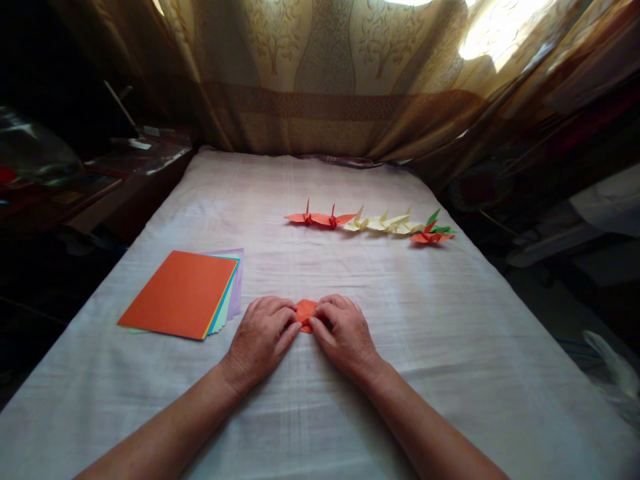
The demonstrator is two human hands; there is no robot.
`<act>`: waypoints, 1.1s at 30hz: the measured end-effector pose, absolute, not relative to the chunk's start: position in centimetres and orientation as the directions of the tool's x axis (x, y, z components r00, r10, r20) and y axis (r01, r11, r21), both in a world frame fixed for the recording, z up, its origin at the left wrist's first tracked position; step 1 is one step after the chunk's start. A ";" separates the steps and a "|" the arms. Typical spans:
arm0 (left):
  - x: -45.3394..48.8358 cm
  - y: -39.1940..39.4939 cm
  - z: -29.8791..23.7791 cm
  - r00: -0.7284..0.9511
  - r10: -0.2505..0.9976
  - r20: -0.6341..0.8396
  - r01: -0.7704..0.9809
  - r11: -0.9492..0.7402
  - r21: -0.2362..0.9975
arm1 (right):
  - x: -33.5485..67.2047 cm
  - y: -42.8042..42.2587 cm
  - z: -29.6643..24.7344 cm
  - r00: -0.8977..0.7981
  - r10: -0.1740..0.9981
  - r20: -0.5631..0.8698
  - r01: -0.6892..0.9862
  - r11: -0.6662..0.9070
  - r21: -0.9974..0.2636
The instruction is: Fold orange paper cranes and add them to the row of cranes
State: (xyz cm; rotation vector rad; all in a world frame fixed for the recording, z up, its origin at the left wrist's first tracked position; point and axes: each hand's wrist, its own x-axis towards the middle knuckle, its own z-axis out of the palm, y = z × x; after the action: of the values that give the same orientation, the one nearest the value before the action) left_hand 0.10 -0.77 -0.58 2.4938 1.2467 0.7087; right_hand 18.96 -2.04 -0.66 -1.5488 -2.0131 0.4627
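A small folded piece of orange paper lies on the pale cloth between my two hands. My left hand pinches its left edge, with the thumb on the near side and the fingers curled over the top. From the other side my right hand grips the right edge, its thumb and bent forefinger close to the left thumb. Fingers cover both sides of the paper, so only its middle shows. Left of my left hand rests a fanned stack of square paper sheets, orange on top, with blue, pale green and lilac edges showing.
Beyond my hands stands a row of folded paper cranes: orange ones at the left, cream ones in the middle, a green one and another orange one at the right. A patterned curtain hangs behind the cloth-covered surface.
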 end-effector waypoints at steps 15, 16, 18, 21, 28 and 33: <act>0.6 -0.7 -0.9 0.461 0.844 0.275 0.700 -0.536 0.472 | 18.3 -1.9 -1.2 -0.114 0.971 0.211 0.800 0.216 -0.560; 0.6 -0.7 -0.9 0.458 0.846 0.273 0.699 -0.533 0.477 | 18.3 -1.9 -1.3 -0.112 0.970 0.218 0.800 0.218 -0.560; 0.6 -0.6 -0.8 0.456 0.849 0.265 0.700 -0.527 0.483 | 18.3 -1.9 -1.4 -0.112 0.969 0.222 0.799 0.220 -0.560; 0.6 -0.6 -0.8 0.457 0.853 0.252 0.700 -0.520 0.490 | 18.3 -2.0 -1.3 -0.112 0.970 0.217 0.802 0.217 -0.556; 0.7 -0.6 -0.5 0.451 0.870 0.200 0.708 -0.485 0.514 | 18.2 -1.9 -1.3 -0.104 0.969 0.225 0.798 0.217 -0.562; 0.6 -0.4 -0.5 0.454 0.874 0.171 0.703 -0.470 0.535 | 18.4 -2.1 -1.4 -0.113 0.972 0.204 0.783 0.214 -0.585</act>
State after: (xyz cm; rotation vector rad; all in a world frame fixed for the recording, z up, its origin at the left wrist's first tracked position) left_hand 0.57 -0.41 -0.48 2.3206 1.3301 0.6064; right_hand 18.43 -2.06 -1.38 -1.6184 -1.9472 0.4527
